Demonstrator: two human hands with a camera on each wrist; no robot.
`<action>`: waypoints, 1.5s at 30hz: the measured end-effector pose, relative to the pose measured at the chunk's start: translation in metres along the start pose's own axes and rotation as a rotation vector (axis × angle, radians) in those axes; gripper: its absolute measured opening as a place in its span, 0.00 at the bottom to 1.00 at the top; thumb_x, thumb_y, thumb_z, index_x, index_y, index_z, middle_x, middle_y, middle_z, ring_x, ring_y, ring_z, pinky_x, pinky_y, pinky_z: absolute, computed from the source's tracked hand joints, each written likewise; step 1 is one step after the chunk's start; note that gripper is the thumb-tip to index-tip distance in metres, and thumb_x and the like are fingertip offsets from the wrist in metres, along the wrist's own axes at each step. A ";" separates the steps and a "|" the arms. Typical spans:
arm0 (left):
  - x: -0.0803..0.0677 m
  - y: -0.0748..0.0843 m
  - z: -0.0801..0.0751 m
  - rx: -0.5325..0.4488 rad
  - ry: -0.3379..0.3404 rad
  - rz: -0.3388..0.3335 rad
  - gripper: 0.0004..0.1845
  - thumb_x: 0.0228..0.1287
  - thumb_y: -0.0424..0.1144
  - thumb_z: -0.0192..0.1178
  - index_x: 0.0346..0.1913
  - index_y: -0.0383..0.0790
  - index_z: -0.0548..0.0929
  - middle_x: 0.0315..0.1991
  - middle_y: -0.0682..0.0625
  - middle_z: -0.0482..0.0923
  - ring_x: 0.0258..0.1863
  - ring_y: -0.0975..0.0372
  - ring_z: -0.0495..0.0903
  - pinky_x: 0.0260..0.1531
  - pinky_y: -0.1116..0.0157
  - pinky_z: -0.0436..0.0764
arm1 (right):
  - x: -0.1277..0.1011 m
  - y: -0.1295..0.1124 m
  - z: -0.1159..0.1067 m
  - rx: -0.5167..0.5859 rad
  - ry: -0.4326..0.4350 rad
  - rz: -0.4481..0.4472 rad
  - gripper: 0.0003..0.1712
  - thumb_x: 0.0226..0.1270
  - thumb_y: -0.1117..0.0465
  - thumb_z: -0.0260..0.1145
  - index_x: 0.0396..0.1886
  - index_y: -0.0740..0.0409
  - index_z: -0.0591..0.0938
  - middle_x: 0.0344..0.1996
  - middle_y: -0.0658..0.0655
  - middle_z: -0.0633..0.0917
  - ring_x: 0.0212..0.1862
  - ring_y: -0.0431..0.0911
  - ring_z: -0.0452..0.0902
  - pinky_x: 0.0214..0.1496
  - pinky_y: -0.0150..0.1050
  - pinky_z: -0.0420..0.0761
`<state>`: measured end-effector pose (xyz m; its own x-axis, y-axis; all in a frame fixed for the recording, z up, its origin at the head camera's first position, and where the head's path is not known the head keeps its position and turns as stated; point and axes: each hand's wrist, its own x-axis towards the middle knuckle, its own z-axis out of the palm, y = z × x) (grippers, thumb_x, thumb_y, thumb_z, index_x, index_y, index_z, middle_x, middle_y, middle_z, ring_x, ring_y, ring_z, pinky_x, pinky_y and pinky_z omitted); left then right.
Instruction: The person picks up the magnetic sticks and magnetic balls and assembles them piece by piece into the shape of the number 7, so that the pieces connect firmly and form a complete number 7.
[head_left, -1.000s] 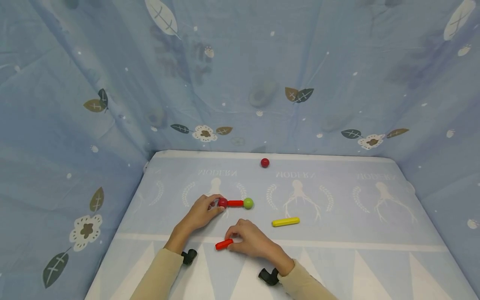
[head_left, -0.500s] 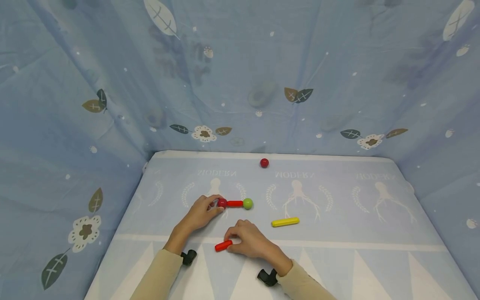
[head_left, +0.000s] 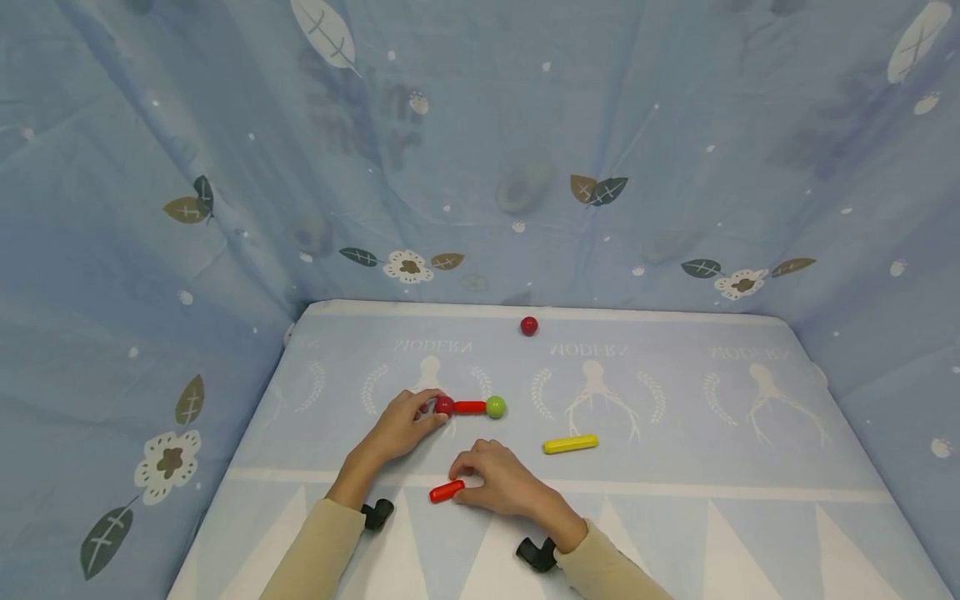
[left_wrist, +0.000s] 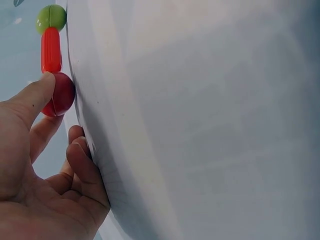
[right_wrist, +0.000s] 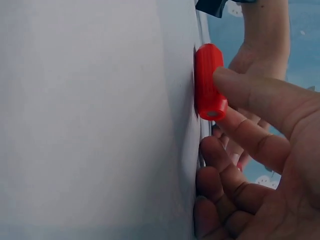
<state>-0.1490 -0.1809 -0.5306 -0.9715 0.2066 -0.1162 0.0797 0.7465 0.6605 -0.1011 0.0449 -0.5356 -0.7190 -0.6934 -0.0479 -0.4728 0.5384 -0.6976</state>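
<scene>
Your left hand [head_left: 401,427] rests on the blue printed tabletop [head_left: 675,467] at the left end of a short chain, thumb and curled fingers pinching the dark red ball [head_left: 445,406]; the left wrist view shows your thumb [left_wrist: 30,102] pressed against that ball. To the right, the ball touches a red rod [head_left: 470,407], which runs flat across the cloth to a green ball [head_left: 496,407] capping its far end. Nearer you and just right of that hand, your right hand [head_left: 502,481] sits low on the table, thumb and forefinger pinching one end of a second short red rod [head_left: 447,491], which lies on the cloth angled away to the left; in the right wrist view your thumb [right_wrist: 260,95] bears on its side while the other fingers curl under. Further right, a yellow rod [head_left: 572,444] lies flat by itself, near the right hand but apart from it. Well beyond, close to the back edge of the table, a lone red ball [head_left: 528,326] sits before the leaf-patterned blue backdrop [head_left: 480,150].
</scene>
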 end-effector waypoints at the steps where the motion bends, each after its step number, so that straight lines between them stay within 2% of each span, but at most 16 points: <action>1: 0.000 0.000 0.000 0.000 -0.001 0.002 0.21 0.66 0.48 0.67 0.61 0.51 0.80 0.38 0.49 0.72 0.38 0.58 0.71 0.34 0.59 0.73 | -0.001 0.000 -0.001 0.015 0.002 -0.006 0.11 0.62 0.53 0.75 0.43 0.44 0.86 0.36 0.39 0.77 0.41 0.35 0.69 0.44 0.31 0.70; 8: 0.000 0.000 0.000 0.005 -0.005 -0.004 0.21 0.66 0.47 0.68 0.61 0.52 0.81 0.38 0.49 0.72 0.39 0.58 0.71 0.35 0.59 0.73 | -0.015 0.001 -0.018 0.131 0.038 0.003 0.11 0.65 0.56 0.73 0.47 0.47 0.85 0.40 0.46 0.78 0.43 0.40 0.73 0.45 0.34 0.74; 13: -0.001 0.002 0.000 0.012 -0.006 -0.016 0.21 0.66 0.47 0.68 0.61 0.52 0.81 0.38 0.50 0.72 0.39 0.58 0.71 0.36 0.59 0.74 | -0.029 0.002 -0.029 0.167 0.074 0.040 0.13 0.67 0.53 0.72 0.49 0.47 0.84 0.41 0.47 0.79 0.43 0.43 0.74 0.46 0.36 0.75; 20: 0.000 0.002 0.000 0.007 -0.004 -0.016 0.21 0.66 0.47 0.67 0.61 0.51 0.80 0.37 0.51 0.70 0.38 0.58 0.70 0.34 0.60 0.72 | -0.048 0.007 -0.041 0.195 0.146 0.045 0.14 0.67 0.54 0.72 0.49 0.51 0.84 0.41 0.52 0.80 0.42 0.48 0.76 0.45 0.43 0.77; 26: 0.000 0.001 0.000 0.000 -0.003 0.002 0.21 0.66 0.46 0.67 0.61 0.50 0.81 0.37 0.51 0.70 0.38 0.58 0.70 0.33 0.60 0.71 | -0.061 0.014 -0.048 0.202 0.197 0.057 0.13 0.67 0.54 0.72 0.49 0.51 0.84 0.40 0.52 0.81 0.41 0.47 0.76 0.44 0.42 0.77; 38: 0.000 -0.001 0.002 0.008 -0.010 -0.011 0.22 0.67 0.47 0.67 0.62 0.50 0.80 0.37 0.51 0.70 0.38 0.58 0.70 0.33 0.61 0.72 | -0.084 0.034 -0.061 0.192 0.294 0.089 0.14 0.66 0.53 0.73 0.49 0.50 0.85 0.39 0.50 0.81 0.40 0.45 0.75 0.42 0.39 0.76; 45: 0.001 -0.001 0.002 -0.002 -0.010 0.000 0.21 0.66 0.46 0.67 0.61 0.50 0.81 0.36 0.51 0.70 0.37 0.58 0.69 0.32 0.61 0.71 | -0.091 0.044 -0.073 0.185 0.352 0.099 0.13 0.64 0.58 0.74 0.47 0.52 0.85 0.38 0.50 0.82 0.39 0.43 0.76 0.42 0.38 0.76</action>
<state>-0.1492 -0.1806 -0.5325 -0.9691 0.2132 -0.1239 0.0793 0.7453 0.6620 -0.0933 0.1665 -0.5097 -0.9020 -0.4190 0.1043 -0.3163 0.4767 -0.8202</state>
